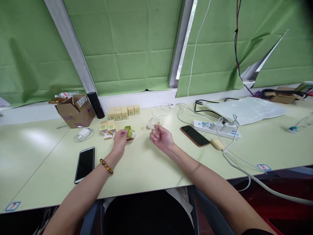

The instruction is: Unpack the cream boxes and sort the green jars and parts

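Observation:
My left hand (120, 141) grips a small green-and-white case (131, 133) above the table; a green part (127, 128) stands up at its back. Just right of it, a tiny yellow piece (142, 128) lies on the tabletop. My right hand (161, 138) has its fingers pinched together at the near edge of a clear plastic bag or cup (152, 122) with small yellowish bits inside. What these fingers hold, if anything, is too small to make out. Beside my left hand are opened small cartons (103, 126) with their flaps out.
Several closed small boxes (121, 113) line the back. At left are a cardboard box (74, 112), a black cylinder (96, 104), a charger with cable (83, 133) and a phone (84, 164). Another phone (195, 135), a power strip (216, 128) and loose cables lie at right.

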